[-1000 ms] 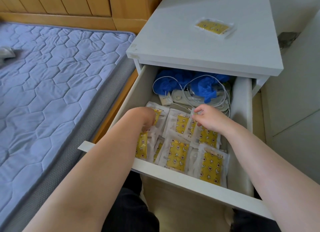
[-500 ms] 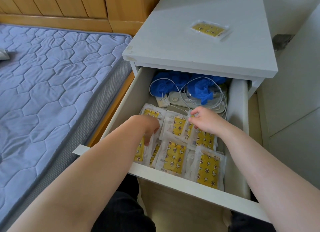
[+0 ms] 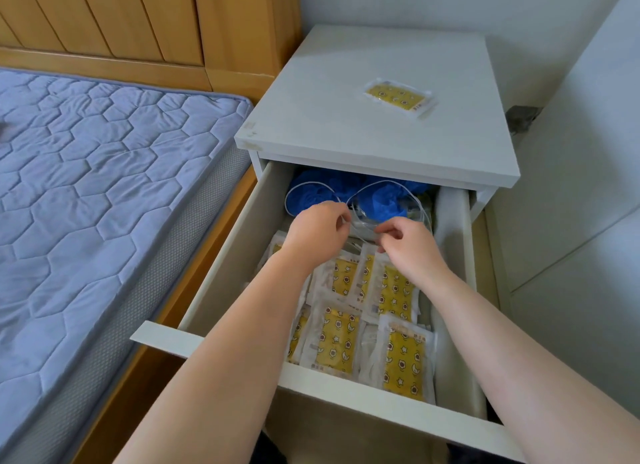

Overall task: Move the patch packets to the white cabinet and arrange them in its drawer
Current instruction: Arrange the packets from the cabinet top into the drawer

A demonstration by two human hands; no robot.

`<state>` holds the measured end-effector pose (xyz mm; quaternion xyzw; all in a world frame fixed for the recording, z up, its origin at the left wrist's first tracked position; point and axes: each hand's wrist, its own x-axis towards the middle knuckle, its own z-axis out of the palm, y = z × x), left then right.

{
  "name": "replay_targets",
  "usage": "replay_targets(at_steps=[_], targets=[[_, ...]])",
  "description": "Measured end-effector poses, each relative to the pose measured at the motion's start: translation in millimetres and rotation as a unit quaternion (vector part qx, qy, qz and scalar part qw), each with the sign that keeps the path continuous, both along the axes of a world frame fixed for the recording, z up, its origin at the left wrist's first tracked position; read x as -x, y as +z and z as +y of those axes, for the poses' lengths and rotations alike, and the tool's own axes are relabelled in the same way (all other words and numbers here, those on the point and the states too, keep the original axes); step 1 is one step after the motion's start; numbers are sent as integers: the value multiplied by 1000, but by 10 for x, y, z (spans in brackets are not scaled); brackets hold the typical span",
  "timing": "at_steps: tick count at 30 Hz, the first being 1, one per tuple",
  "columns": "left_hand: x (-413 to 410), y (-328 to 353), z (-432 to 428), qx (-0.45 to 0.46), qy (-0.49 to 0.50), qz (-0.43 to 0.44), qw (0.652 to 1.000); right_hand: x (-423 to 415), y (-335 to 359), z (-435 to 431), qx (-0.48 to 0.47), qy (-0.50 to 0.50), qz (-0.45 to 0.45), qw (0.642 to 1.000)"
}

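Left hand [image 3: 317,233] and right hand [image 3: 410,247] curled at the cable [image 3: 381,183], mid-drawer [image 3: 225,255]; whether they pinched it could not be told. Packets [image 3: 337,339] filled the drawer's front. One packet [image 3: 398,98] lay crosswise on the cabinet [image 3: 346,124] top, back-right, nearer the right hand.

Left hand [image 3: 315,231] and right hand [image 3: 412,247] are bare, forearms [image 3: 225,359] too — dark trousers [image 3: 275,455] (slivers only) show beneath.
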<state>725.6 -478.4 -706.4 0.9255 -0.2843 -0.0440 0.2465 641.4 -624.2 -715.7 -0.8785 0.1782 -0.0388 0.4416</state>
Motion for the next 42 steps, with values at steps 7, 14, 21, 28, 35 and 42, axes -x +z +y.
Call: replay_targets(at_steps=[7, 14, 21, 28, 35, 42], targets=[[-133, 49, 97, 156, 63, -20, 986, -138, 710, 57, 101, -71, -240, 963], [-237, 64, 159, 188, 87, 33, 978, -1209, 953, -526, 320, -45, -29, 946], [-277, 72, 127, 265, 125, 139, 946, -1051, 844, -420, 415, 42, -19, 909], [-313, 143, 129, 380, 156, 260, 874, -712, 700, -307, 338, 34, -202, 918], [-352, 226, 237, 513, 156, 529, 658, -510, 651, -53, 336, 212, -276, 875], [-353, 217, 298, 412, 114, 517, 741, -396, 494, -14, 238, 153, -168, 944]])
